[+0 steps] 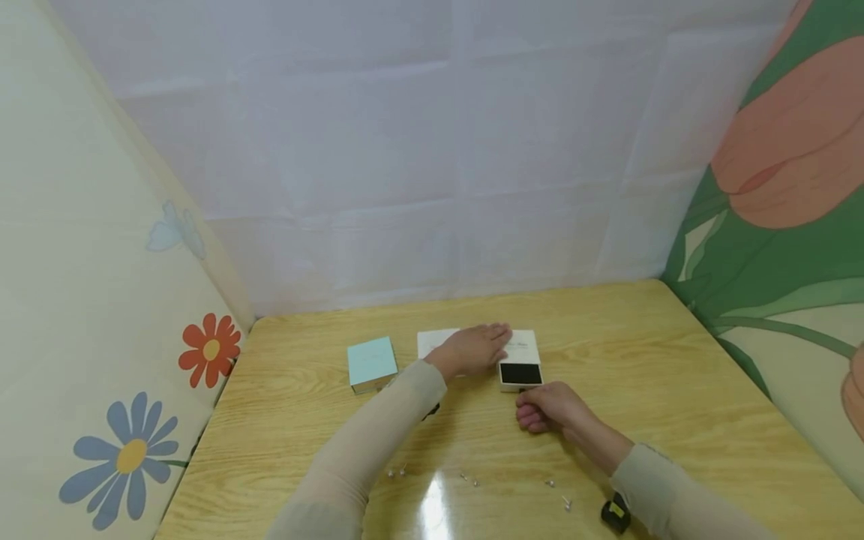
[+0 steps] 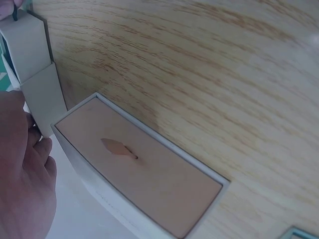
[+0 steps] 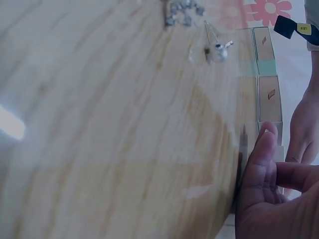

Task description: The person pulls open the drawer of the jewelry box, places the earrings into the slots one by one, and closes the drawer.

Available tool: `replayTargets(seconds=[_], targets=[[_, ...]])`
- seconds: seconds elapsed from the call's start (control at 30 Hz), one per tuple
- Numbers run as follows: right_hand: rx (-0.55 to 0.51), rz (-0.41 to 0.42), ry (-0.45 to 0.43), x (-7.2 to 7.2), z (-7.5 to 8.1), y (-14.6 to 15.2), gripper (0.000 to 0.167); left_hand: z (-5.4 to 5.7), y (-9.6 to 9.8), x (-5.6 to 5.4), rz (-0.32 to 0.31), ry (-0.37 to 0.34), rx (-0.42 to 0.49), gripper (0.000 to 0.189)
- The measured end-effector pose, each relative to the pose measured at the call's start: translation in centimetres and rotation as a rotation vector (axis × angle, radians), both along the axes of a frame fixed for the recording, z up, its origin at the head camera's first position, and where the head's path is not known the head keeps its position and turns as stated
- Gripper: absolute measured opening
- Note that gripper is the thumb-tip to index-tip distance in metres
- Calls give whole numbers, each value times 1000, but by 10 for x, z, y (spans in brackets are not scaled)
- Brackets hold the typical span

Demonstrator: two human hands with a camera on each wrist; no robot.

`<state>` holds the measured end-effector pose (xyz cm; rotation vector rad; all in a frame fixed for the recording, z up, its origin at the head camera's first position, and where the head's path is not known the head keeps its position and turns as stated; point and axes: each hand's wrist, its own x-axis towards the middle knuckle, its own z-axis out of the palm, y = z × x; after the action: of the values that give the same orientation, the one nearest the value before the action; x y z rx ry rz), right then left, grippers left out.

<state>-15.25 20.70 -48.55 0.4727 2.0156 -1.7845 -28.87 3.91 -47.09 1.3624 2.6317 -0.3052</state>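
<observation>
A white jewelry box (image 1: 518, 346) has its drawer (image 1: 520, 386) part way out toward me, with a black insert (image 1: 521, 373) inside. My right hand (image 1: 550, 405) pinches the dark pull tab (image 2: 15, 13) on the drawer front. Over the left edge of that box, my left hand (image 1: 472, 349) holds the sleeve in place; some fingers look curled beside it in the left wrist view. Partly under my left arm stands a second white box (image 1: 434, 340), whose beige front (image 2: 159, 172) carries a small leather tab (image 2: 115, 148).
A light blue box (image 1: 373, 363) stands farther left. Several small earrings (image 1: 566, 504) lie spread along the near part of the wooden table (image 1: 283, 420). A black device (image 1: 615, 514) with a yellow label shows by my right sleeve. Cloth walls (image 1: 378, 150) bound the back and sides.
</observation>
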Motion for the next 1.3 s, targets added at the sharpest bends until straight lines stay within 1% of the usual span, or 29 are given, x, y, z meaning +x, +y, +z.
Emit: replayTargets(seconds=[0.27, 0.5, 0.8, 1.1, 1.3], targets=[[-12, 12, 17, 2, 1, 1, 24, 3, 0, 1, -8, 1, 2, 58], [-11, 8, 14, 4, -2, 1, 24, 1, 0, 0, 10, -15, -5, 58], [-16, 9, 11, 7, 0, -1, 23, 0, 0, 0, 2, -1, -6, 58], [-26, 23, 14, 9, -1, 0, 22, 5, -1, 4, 8, 6, -10, 58], [-30, 36, 27, 10, -1, 1, 23, 6, 0, 4, 8, 4, -6, 58]])
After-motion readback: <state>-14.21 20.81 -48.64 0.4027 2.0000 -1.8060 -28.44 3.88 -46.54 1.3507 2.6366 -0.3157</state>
